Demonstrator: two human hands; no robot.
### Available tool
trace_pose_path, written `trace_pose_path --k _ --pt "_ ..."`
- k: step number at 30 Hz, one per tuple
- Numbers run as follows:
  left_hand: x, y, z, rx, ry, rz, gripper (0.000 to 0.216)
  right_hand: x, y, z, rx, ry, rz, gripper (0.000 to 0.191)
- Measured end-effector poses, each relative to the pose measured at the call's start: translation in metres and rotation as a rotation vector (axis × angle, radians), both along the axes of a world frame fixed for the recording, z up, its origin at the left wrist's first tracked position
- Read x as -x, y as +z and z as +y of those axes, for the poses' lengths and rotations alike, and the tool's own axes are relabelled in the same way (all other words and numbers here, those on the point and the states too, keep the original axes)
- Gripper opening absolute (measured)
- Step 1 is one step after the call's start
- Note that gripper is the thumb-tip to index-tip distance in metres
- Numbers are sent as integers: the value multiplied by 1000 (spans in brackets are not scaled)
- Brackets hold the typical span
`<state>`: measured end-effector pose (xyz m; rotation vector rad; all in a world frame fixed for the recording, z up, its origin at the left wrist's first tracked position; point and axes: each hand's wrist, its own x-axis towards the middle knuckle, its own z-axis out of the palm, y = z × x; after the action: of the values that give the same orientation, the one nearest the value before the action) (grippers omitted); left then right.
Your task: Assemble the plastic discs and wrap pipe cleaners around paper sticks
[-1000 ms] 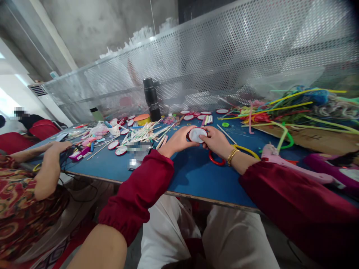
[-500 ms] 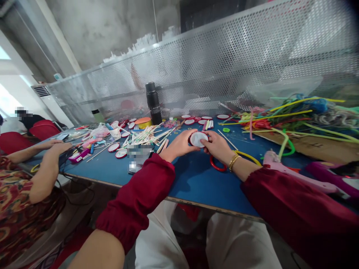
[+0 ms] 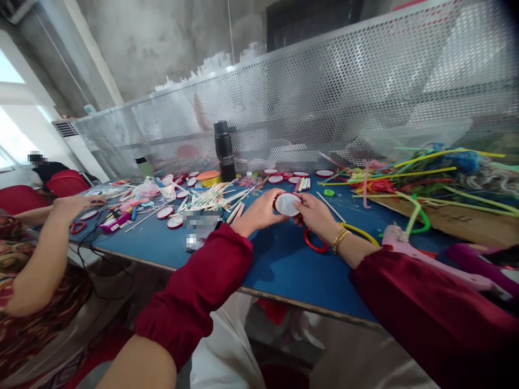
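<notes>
- Being gripped from both sides, a round white disc with a red rim (image 3: 287, 204) is held over the blue tabletop (image 3: 279, 265), about midway between its near and far edges.
- The left hand (image 3: 259, 212) is curled on the disc's left rim and the right hand (image 3: 316, 216) on its right rim; the fingers are closed narrowly around it, leaving the white face bare between them.
- A red plastic ring (image 3: 313, 244) is laid on the surface beneath the right wrist.
- A tall black flask (image 3: 224, 151) is stood near the far edge.

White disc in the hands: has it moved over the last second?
No. The white disc still sits the same way right of the black flask and just above the red ring on the table; only the camera shifted.
</notes>
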<state>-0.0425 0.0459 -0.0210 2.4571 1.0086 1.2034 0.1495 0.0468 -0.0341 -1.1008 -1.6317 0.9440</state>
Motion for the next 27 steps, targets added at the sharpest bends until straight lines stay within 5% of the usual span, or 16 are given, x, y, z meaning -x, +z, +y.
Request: trace_pose_path --k 18,27 --pt "1 -4 1 71 -23 6 65 -1 0 -1 -31 -54 -92 30" --pt "-2 -7 2 -27 18 36 67 -3 1 -2 -63 -41 -109 26"
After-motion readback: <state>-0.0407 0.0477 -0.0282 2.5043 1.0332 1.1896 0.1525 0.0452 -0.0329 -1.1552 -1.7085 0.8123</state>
